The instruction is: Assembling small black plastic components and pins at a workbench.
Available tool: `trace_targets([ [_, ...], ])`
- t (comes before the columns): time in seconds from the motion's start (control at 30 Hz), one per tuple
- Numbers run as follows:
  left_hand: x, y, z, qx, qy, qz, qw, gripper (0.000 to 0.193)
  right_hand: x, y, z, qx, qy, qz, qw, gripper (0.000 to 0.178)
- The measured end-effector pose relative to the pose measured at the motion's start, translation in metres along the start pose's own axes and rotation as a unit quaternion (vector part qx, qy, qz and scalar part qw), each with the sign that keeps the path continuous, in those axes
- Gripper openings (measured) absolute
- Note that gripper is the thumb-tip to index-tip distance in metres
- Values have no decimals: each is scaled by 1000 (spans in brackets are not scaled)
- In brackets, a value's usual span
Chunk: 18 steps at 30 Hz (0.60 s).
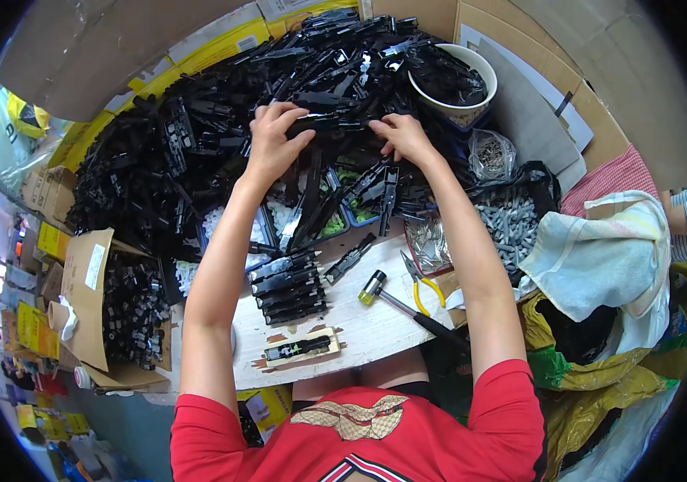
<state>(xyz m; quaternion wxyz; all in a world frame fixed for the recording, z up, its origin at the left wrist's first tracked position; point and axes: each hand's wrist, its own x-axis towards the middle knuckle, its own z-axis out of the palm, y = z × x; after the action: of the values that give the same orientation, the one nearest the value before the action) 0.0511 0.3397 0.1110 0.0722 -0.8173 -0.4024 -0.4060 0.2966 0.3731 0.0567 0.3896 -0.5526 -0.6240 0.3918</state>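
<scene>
My left hand (273, 143) is over the big heap of black plastic parts (223, 104), its thumb and forefinger bent around the left end of a long black plastic part (334, 122). At that part's other end, my right hand (406, 138) has its fingertips closed on it. Nearer me on the white board, a stack of similar black parts (287, 287) lies in a row, with one loose part (350, 259) to its right. Another black part (298, 348) rests in a pale wooden block (326, 341) by the front edge.
A hammer (396, 302) and yellow-handled pliers (424, 291) lie on the right. Small trays of green pieces (332, 223) and white pieces (281, 217) stand below the heap. Around are a white bucket (484, 68), grey pins (508, 229), a towel (601, 253) and a cardboard box (90, 297).
</scene>
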Motion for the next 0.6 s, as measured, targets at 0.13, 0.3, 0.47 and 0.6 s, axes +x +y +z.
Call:
trace_targets([
  [0.13,-34,18,-32,-24,42,-64,997,25,-16,0,-18,58,60,-47,995,32],
  [0.3,-92,52,-73,-117,83,-220,965,18,-59,-7,-24,-132,74,-31,988,26],
  [0.47,-167,80,-92,-154,79,-280,944,10,-116,-9,18,-467,84,-120,872,56],
  [0.6,-212,101,-103,-184,73,-342,919,11,-130,4,39,-483,145,-171,847,39],
])
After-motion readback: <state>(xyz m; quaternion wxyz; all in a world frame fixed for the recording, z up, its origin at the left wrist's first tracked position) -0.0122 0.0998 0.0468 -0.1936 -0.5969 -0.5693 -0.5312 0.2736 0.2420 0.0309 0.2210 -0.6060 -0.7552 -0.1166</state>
